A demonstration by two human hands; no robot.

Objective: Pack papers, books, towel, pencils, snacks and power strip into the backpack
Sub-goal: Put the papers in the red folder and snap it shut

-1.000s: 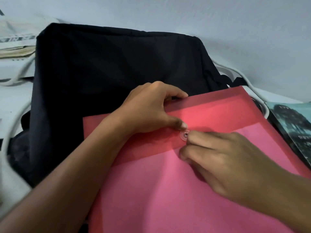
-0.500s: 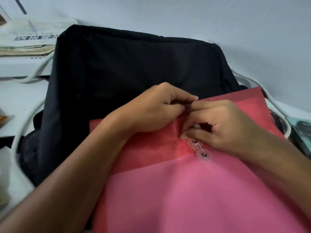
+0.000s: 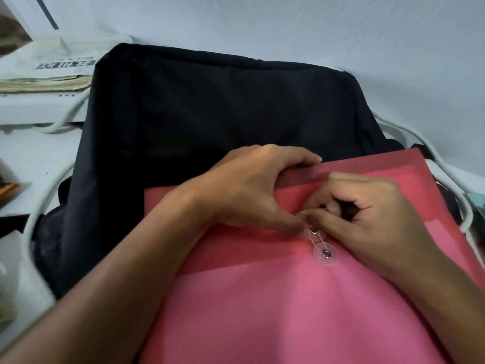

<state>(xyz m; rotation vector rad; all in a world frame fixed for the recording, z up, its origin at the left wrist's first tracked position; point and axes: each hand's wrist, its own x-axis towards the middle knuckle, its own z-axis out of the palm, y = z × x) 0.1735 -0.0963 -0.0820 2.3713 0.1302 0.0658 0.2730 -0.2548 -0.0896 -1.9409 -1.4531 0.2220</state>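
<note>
Since a second ago, the right hand (image 3: 367,222) has been drawn up from the lower clasp disc (image 3: 326,254) to the upper clasp disc (image 3: 313,229), and the flap of the red folder (image 3: 262,311) has been pressed down flatter. Now the string between the two discs is seen stretched taut. The thread end is being pinched at the upper clasp disc by the curled fingertips of the right hand. The left hand (image 3: 252,190) is clamped on the folder's flap, thumb laid just left of the upper clasp disc, fingers hooked over the folder's top edge. The red folder is laid on top of the black backpack (image 3: 210,109), its top edge reaching about halfway up the bag; a paler pink sheet is seen through its lower part. The backpack lies flat on the white worktop (image 3: 34,158). A white cable (image 3: 42,206) is looped around the backpack's left side and again past its right corner. Beyond the backpack's upper left corner a stack of papers (image 3: 49,72) is seen, with blurred dark print. A book cover (image 3: 476,206) is glimpsed at the folder's right edge.
</note>
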